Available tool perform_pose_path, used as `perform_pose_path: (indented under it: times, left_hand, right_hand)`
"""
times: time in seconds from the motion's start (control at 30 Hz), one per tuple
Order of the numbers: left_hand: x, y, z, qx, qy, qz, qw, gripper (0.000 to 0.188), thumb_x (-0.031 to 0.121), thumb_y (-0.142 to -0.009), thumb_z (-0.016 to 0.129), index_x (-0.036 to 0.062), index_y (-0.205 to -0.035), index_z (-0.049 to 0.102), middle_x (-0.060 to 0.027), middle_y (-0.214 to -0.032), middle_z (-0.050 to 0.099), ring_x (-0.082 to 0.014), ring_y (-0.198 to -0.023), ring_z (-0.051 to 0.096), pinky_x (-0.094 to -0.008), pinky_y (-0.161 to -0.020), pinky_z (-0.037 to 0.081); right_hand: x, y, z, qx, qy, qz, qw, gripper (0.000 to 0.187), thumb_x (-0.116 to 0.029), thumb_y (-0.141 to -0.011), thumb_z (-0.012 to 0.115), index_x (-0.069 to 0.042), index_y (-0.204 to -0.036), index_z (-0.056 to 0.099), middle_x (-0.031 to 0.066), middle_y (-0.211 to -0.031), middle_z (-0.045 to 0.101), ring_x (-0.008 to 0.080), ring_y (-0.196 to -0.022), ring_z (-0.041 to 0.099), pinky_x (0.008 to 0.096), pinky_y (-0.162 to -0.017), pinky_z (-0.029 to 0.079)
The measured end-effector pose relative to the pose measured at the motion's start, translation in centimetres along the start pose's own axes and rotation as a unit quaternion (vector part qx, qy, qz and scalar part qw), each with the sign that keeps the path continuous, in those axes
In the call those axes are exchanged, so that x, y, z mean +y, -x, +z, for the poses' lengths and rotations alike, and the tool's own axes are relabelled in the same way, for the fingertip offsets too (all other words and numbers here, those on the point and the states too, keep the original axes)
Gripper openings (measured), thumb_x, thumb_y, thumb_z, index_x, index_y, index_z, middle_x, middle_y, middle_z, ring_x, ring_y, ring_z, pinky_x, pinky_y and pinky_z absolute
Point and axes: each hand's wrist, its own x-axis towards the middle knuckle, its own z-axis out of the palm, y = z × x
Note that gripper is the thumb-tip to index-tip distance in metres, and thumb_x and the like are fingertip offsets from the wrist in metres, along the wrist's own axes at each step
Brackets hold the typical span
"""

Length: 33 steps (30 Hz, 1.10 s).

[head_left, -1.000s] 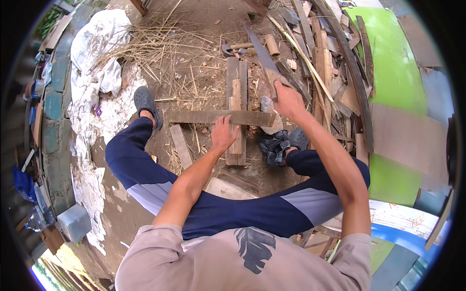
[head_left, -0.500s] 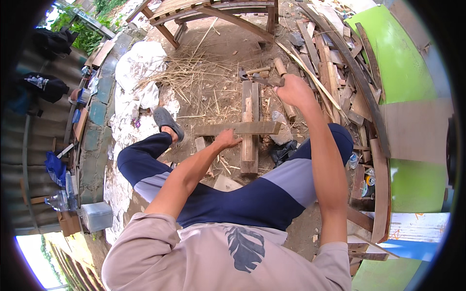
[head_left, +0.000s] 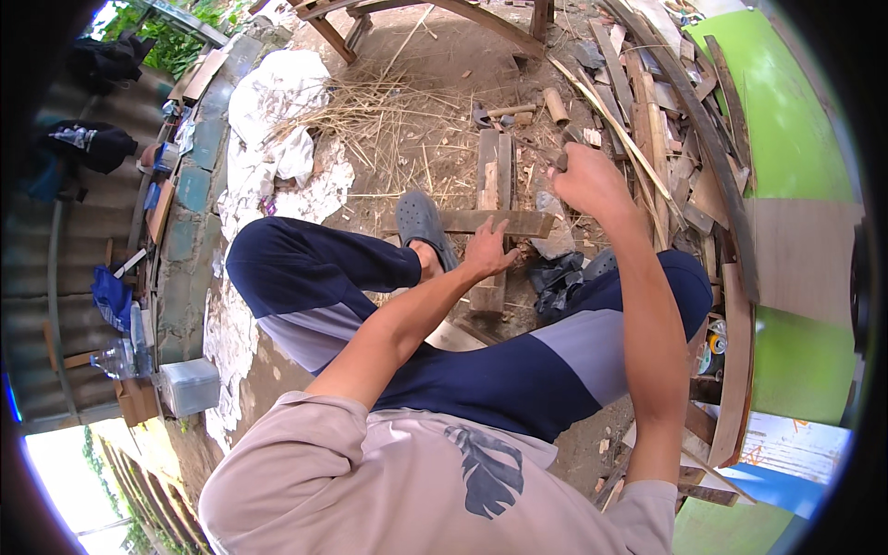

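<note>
A short wooden plank (head_left: 462,221) lies crosswise over a thicker wooden beam (head_left: 487,294) on the ground. My left hand (head_left: 488,250) rests on the plank and beam with its fingers spread. My left foot, in a grey clog (head_left: 421,222), presses on the plank's left part. Right of the beam, my right hand (head_left: 592,182) is closed around the handle of a tool with a thin dark blade (head_left: 535,148) pointing left; its exact kind is hard to make out. Beyond the beam lies a wooden-handled hammer-like tool (head_left: 504,112), beside a short round piece of wood (head_left: 556,106).
Scrap boards (head_left: 647,120) are piled along the right side, next to green panels (head_left: 795,120). Dry straw (head_left: 370,120) and white cloth (head_left: 277,102) lie at the left. A wooden bench (head_left: 444,9) stands at the far end. A black plastic bag (head_left: 555,277) sits near my right knee.
My left foot has moved right and onto the plank. My left hand has shifted right along it, fingers now more spread. My right hand, with the tool, has drawn slightly nearer.
</note>
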Motion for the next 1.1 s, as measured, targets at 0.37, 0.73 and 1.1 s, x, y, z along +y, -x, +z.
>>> perform_pose_path:
  times: [0.37, 0.73, 1.1]
  left_hand:
    - [-3.0, -1.5, 2.0, -0.124, 0.031, -0.043, 0.991, 0.089, 0.057, -0.08, 0.063, 0.0167, -0.15, 0.025, -0.0246, -0.153, 0.019, -0.0441, -0.135, 0.032, -0.0517, -0.108, 0.034]
    - [-2.7, -3.9, -0.6, -0.258, -0.023, -0.048, 0.965, 0.093, 0.066, -0.078, 0.06, 0.0129, -0.148, 0.029, -0.0266, -0.151, 0.02, -0.0422, -0.132, 0.038, -0.049, -0.106, 0.038]
    - [-1.7, -6.2, -0.2, -0.027, 0.013, -0.025, 0.999, 0.054, 0.046, -0.086, 0.058, -0.0001, -0.115, 0.062, -0.0231, -0.117, 0.057, -0.0373, -0.11, 0.054, -0.0462, -0.091, 0.046]
  right_hand:
    - [0.7, 3.2, 0.0, -0.006, 0.032, 0.039, 0.999, 0.029, -0.02, -0.085, 0.065, 0.006, -0.096, 0.058, 0.0289, -0.086, 0.062, 0.0463, -0.087, 0.059, 0.0502, -0.076, 0.044]
    - [0.1, 2.7, 0.7, -0.02, -0.014, 0.02, 0.999, 0.03, -0.022, -0.085, 0.065, 0.005, -0.097, 0.059, 0.0263, -0.083, 0.063, 0.0443, -0.085, 0.059, 0.0467, -0.075, 0.045]
    - [1.9, 6.5, 2.9, -0.001, -0.2, 0.098, 0.975, 0.031, -0.023, -0.088, 0.063, 0.005, -0.101, 0.059, 0.0213, -0.069, 0.064, 0.0329, -0.066, 0.067, 0.0406, -0.063, 0.049]
